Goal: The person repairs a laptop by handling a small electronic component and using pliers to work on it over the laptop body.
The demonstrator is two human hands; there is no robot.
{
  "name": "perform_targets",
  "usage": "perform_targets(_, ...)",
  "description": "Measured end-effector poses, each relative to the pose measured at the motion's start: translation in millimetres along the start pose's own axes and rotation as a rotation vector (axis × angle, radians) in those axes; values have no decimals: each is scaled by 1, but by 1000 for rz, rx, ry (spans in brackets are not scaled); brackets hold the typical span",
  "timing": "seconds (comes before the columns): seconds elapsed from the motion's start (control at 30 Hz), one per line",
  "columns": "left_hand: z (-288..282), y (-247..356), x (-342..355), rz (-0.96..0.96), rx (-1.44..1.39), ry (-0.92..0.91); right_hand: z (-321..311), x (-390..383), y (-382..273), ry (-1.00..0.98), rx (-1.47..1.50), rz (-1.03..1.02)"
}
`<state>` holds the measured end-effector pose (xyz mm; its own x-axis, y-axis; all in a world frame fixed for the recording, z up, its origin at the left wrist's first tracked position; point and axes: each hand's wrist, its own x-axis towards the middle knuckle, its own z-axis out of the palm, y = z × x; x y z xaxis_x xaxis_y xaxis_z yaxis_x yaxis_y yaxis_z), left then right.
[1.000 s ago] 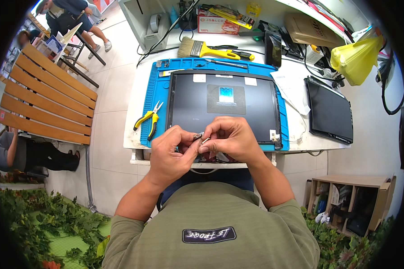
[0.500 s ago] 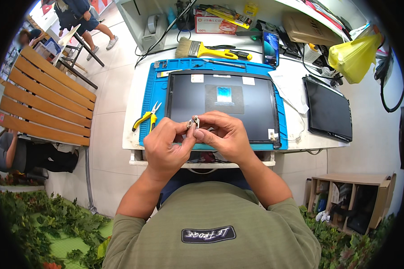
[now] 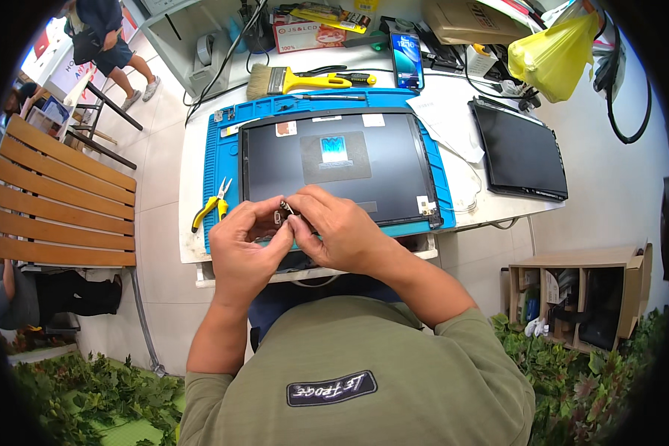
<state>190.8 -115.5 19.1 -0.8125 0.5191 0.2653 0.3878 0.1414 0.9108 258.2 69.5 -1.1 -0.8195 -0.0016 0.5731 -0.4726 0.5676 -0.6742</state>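
Over the near edge of the work table my left hand (image 3: 244,245) and my right hand (image 3: 338,227) meet, fingertips almost touching. Both pinch a small metal part (image 3: 281,212) that resembles a laptop hinge; my fingers cover much of it. Beyond them a dark laptop lid panel (image 3: 398,175) lies flat, with pale stickers and a blue rectangle at its middle. Under the panel is a blue work mat (image 3: 230,149). Yellow-handled pliers (image 3: 212,205) rest to the left of my left hand, jaws pointing away.
Along the back lie a wide yellow-handled brush (image 3: 297,80), a phone (image 3: 406,63) and a red-and-white box (image 3: 308,37). Right of the mat are white paper (image 3: 442,126) and a black laptop-like device (image 3: 518,149). A yellow bag (image 3: 554,59) hangs at the upper right.
The table and its things have shifted left in view. My hands are still together on the metal part, and the right one is turned more sideways across it.
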Motion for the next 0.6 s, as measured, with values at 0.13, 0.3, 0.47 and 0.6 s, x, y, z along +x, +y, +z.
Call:
perform_targets(0.13,-3,-4,-2,-95,-271,-59,-1,-2,2,-36,17,15)
perform_targets(0.3,-15,3,-2,-280,-571,-208,-25,-3,-1,-171,328,194)
perform_targets(0.47,-11,4,-4,-220,-624,-79,-13,-2,-11,-63,486,210)
perform_targets(0.6,-9,6,-5,-130,-576,-82,-3,-5,-9,55,546,215)
